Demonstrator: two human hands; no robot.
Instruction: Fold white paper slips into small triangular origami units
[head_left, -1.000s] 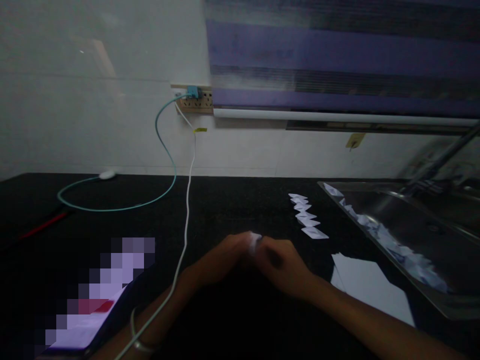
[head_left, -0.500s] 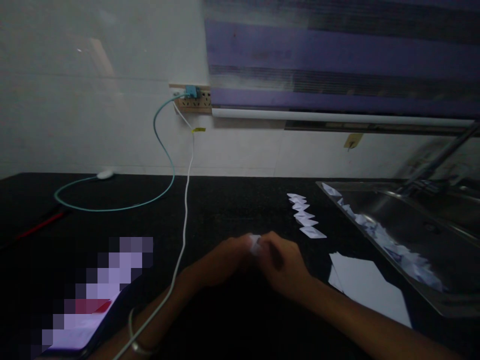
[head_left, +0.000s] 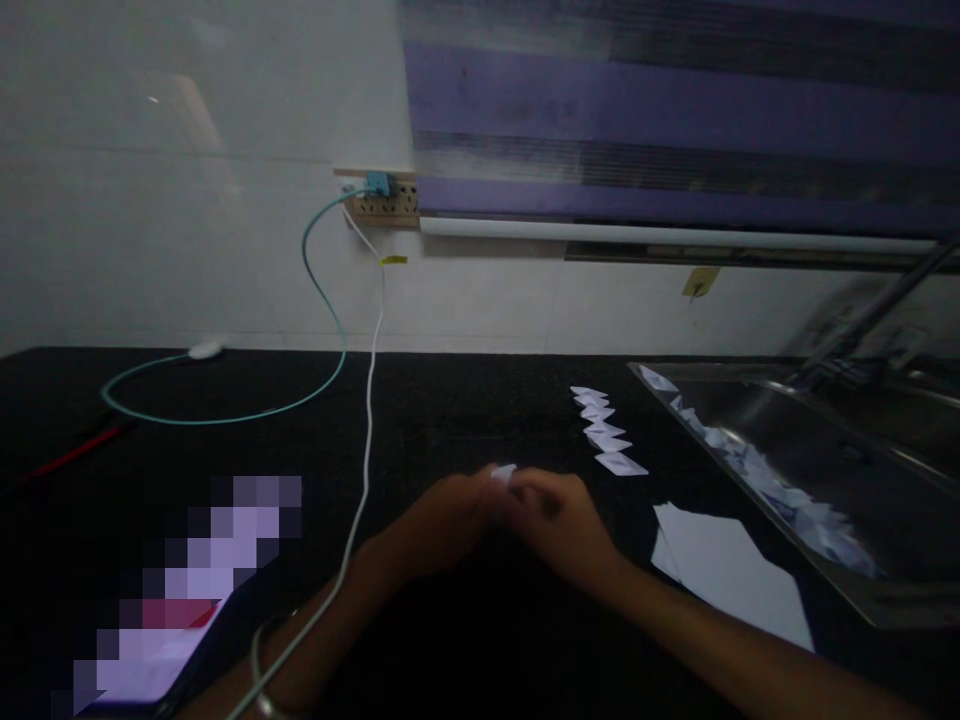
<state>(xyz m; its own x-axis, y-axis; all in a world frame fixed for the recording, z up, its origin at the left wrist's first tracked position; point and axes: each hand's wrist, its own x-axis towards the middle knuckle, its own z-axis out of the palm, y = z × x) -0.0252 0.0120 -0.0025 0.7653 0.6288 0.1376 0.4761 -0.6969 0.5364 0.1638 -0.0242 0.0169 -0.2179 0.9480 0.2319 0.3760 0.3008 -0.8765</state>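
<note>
My left hand (head_left: pixel 442 520) and my right hand (head_left: pixel 562 520) meet over the black counter (head_left: pixel 465 410), fingers pinched together on a small white paper piece (head_left: pixel 503 472) that pokes up between the fingertips. A row of several small folded white paper pieces (head_left: pixel 604 428) lies on the counter just beyond my right hand. White paper sheets (head_left: pixel 727 570) lie flat to the right of my right forearm. A bangle sits on my left wrist.
A steel sink (head_left: pixel 885 590) at the right holds many white paper bits (head_left: pixel 780 495). A white cable (head_left: pixel 367 420) and a teal cable (head_left: pixel 225 415) run from a wall socket (head_left: pixel 379 200). A lit phone screen (head_left: pixel 172 610) lies at lower left, a red pen (head_left: pixel 71 455) at far left.
My hands stay joined on the paper piece and shift slightly with small finger movements. The view drifts a little; nothing else moves.
</note>
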